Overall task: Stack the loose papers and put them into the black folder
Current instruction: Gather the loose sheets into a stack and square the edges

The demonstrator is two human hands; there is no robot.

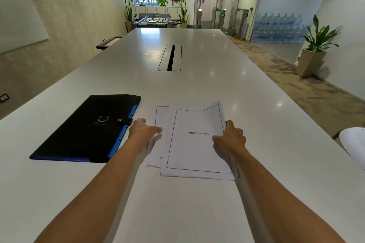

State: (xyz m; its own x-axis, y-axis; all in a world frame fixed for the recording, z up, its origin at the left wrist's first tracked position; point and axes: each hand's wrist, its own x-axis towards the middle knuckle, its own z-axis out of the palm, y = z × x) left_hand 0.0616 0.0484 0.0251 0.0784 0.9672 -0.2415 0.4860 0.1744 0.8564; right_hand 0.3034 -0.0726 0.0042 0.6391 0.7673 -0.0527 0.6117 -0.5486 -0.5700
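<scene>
A black folder (87, 130) with blue edging and a snapped tab lies shut on the white table (177, 203), left of centre. Right of it lies a stack of white papers (195, 150); the top sheet reads BIBLIOGRAPHY and its far right corner curls up. A lower sheet (160, 140) sticks out to the left. My left hand (143, 134) holds the left edge of that lower sheet. My right hand (230, 140) grips the stack's right edge, thumb on top.
A cable slot (170, 57) is set into the table's middle, farther away. Another white sheet (353, 144) lies at the right table edge. Beyond the far end stand a foosball table (156, 20) and plants; a potted plant (314, 49) stands at the right.
</scene>
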